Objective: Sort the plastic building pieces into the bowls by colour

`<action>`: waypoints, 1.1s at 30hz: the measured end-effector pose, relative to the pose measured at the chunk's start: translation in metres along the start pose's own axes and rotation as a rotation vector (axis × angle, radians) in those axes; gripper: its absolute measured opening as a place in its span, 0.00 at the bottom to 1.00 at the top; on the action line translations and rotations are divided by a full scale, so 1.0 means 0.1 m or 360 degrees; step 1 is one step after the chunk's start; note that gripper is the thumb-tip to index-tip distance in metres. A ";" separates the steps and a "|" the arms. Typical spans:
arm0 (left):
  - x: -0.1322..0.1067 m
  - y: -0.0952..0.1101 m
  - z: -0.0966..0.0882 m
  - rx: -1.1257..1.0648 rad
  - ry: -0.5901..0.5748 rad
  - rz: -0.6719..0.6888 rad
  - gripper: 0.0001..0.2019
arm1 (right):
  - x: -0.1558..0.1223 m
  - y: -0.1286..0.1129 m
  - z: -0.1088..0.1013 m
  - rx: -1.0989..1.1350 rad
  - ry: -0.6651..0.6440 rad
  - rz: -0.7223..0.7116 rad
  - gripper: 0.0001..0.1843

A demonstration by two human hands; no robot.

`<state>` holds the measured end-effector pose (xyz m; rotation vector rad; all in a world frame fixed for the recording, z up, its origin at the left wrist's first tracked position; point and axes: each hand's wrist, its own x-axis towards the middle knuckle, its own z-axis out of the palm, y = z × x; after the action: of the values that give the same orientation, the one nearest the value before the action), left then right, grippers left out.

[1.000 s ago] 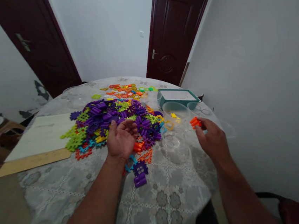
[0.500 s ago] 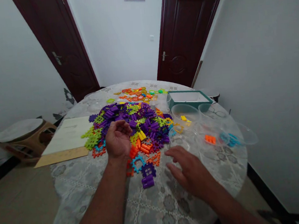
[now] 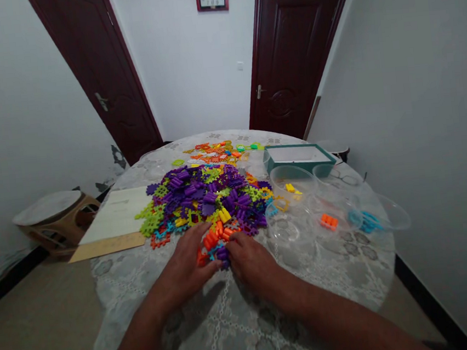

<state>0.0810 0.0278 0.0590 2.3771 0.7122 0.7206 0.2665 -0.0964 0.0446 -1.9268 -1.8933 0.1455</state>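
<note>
My left hand [image 3: 188, 261] rests at the near edge of a heap of plastic building pieces [image 3: 202, 192], its thumb apart from its fingers and touching a purple piece [image 3: 222, 253]. From the other side, my right hand [image 3: 253, 257] presses bent fingers against the same small group, holding nothing that I can see. Orange pieces [image 3: 211, 237] lie between the two hands, with a bit of blue beneath. Just behind them is a yellow piece [image 3: 224, 215]. The hands partly cover this group. The heap is mostly purple and lime green.
Clear plastic bowls [image 3: 291, 177] stand on the right of the round table, some with yellow, orange or blue pieces. Behind them is a green-rimmed box [image 3: 300, 163]. A paper sheet [image 3: 113, 211] and a wooden ruler [image 3: 106, 246] lie left; flat pieces [image 3: 215, 153] lie behind the heap.
My left hand has come down from over the heap, and my right hand has moved left. The near loose pieces have been pushed together toward the heap. The view has tilted slightly up.
</note>
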 end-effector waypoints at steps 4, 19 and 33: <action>-0.18 -0.15 0.23 0.0337 -0.0064 0.0038 0.50 | 0.06 0.07 0.04 -0.0007 0.0192 -0.0016 0.14; 0.05 0.18 0.77 0.0773 0.0083 -0.0290 0.48 | 0.06 0.25 0.33 -0.0059 0.0574 0.0279 0.29; 0.26 -0.03 0.73 0.0443 0.0092 0.0070 0.47 | 0.09 0.33 0.43 -0.0160 0.0624 0.0198 0.22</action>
<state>0.1434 0.0206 0.0143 2.6391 0.8336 0.7531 0.2819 -0.0764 -0.0047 -1.9659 -1.5494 -0.2773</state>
